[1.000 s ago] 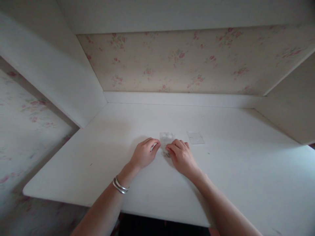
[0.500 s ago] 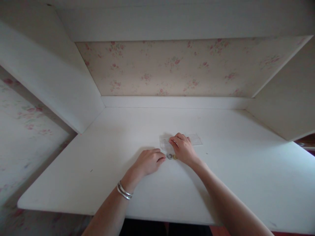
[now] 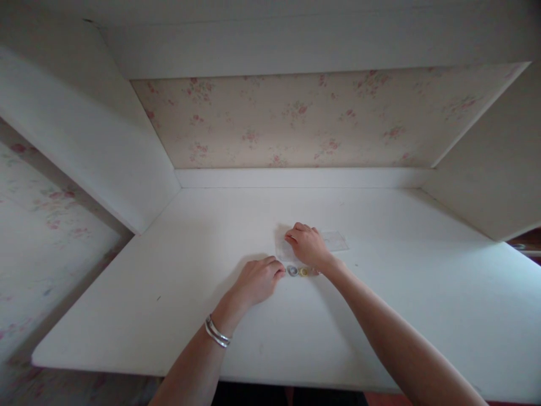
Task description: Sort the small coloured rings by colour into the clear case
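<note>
On the white desktop, a short row of small round pieces lies between my hands: a grey ring-like one (image 3: 292,271), a yellow one (image 3: 303,272) and a pinkish one (image 3: 315,272) partly behind my right wrist. My left hand (image 3: 258,280) rests at the left end of this row, fingertips pressed together beside the grey piece; anything in them is too small to make out. Farther back, my right hand (image 3: 307,245) is closed in a pinch above a flat clear plastic case (image 3: 336,241). The hand covers the case's middle, and whatever the fingertips hold is hidden.
The white desk (image 3: 203,237) has a raised strip (image 3: 296,178) along its back. Side panels (image 3: 84,135) and an overhead board (image 3: 296,48) frame it, with flowered wallpaper (image 3: 270,124) behind. A small dark mark (image 3: 159,298) shows at the left.
My right hand has shifted slightly back and left over the clear case, uncovering more of the yellow and pinkish pieces. My left hand has stayed almost in place. The view has tilted a little.
</note>
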A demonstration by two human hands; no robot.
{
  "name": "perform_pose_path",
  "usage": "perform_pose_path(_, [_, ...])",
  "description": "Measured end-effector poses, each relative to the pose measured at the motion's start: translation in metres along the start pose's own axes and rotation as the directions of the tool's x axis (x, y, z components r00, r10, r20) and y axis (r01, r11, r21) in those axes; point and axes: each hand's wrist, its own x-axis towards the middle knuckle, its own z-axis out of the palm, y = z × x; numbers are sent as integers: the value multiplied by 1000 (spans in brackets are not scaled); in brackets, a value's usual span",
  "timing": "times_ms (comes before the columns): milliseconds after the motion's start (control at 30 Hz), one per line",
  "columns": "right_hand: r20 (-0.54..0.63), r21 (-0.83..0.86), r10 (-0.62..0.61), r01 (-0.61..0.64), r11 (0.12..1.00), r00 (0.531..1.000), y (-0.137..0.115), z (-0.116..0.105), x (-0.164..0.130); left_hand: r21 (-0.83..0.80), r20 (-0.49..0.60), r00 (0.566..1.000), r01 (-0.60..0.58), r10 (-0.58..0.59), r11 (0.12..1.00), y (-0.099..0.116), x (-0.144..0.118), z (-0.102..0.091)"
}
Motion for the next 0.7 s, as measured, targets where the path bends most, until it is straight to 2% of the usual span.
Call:
perform_pose_path(200, [-213,266,84,-25,964,973,22,4,-13,46,43,999,-1,-1,999,0,1,3])
perform_pose_path(300, [-273,359,117,-12,933,955,29,11,-21,51,31,999,-12,10,999,0,2,4])
perform_pose_path(600, [-302,413,99,36,910,948,30,13,-12,57,15,1000,22,-23,998,1,4,5])
perform_pose_path(700, [-258,388,82,25,921,963,25,13,-6,67,16,999,28,-29,997,0,4,6])
